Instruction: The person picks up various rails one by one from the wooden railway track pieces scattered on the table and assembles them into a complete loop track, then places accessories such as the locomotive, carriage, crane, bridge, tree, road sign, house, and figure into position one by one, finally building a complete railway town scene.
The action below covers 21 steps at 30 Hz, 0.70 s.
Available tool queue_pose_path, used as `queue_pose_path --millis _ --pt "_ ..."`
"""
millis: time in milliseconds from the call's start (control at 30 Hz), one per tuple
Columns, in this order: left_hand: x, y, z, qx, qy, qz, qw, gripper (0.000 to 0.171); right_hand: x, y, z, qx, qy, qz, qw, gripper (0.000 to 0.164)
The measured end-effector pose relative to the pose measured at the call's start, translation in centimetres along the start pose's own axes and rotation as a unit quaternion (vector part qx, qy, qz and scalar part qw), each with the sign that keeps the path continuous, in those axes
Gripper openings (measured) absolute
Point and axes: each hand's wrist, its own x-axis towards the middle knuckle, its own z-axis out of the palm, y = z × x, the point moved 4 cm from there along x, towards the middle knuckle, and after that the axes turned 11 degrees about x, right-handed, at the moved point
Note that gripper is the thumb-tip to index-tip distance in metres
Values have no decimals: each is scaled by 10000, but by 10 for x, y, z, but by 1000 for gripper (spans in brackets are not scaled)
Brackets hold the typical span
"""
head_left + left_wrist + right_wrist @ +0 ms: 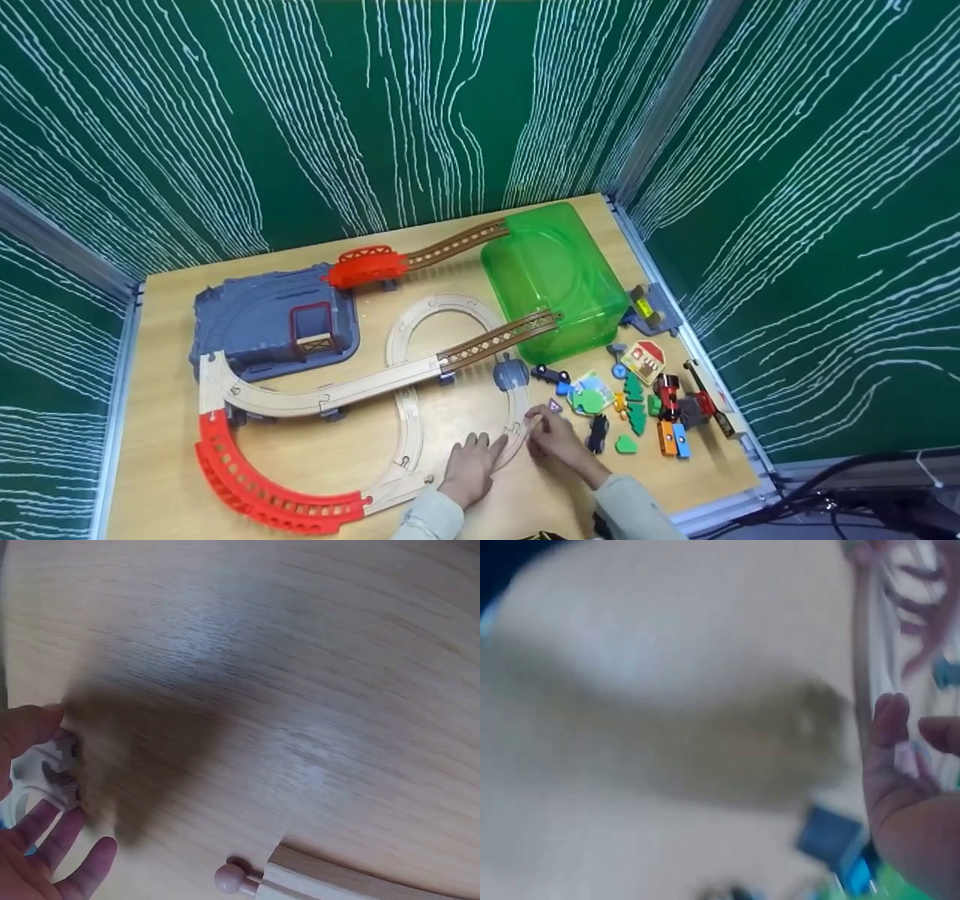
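Observation:
A curved wooden train track [513, 448] lies at the front of the table, with both hands at it. My left hand [469, 466] is over its near end. In the left wrist view, thumb and fingers [56, 836] are on either side of the notched track end [61, 774]. My right hand [555, 436] holds the same curve farther along, at its outer side; the right wrist view is blurred, with the thumb [889, 720] against the track [874, 652]. Left of my left hand lies a wooden track piece [394, 486] with a round peg pointing toward it.
A red curved track [262, 487], grey base [247, 315], red bridge [367, 266] and green bin [555, 270] are linked by raised track. A grey track block [511, 373] adjoins the curve. Toy trees [635, 416], vehicles [598, 433] and coloured blocks [667, 439] crowd the right side.

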Motion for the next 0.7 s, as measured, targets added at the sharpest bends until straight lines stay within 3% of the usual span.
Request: queue_pose_path --millis 133,300,467,700 --pt "-2 -13 -4 -632 -18 -186 9978 63 18 -26 -45 -493 638 -413 9959 22" --pt "-16 -37 -6 -1233 204 -560 9906 56 42 -58 -111 -843 1373 -370 9862 18" --pt "-39 -64 -6 -1366 669 -929 9840 59 66 -73 -168 -1618 1883 -485 9675 19" --pt "-79 -101 7 -1194 1612 -1259 9716 56 84 -77 -221 -2571 2093 -23 9434 27"
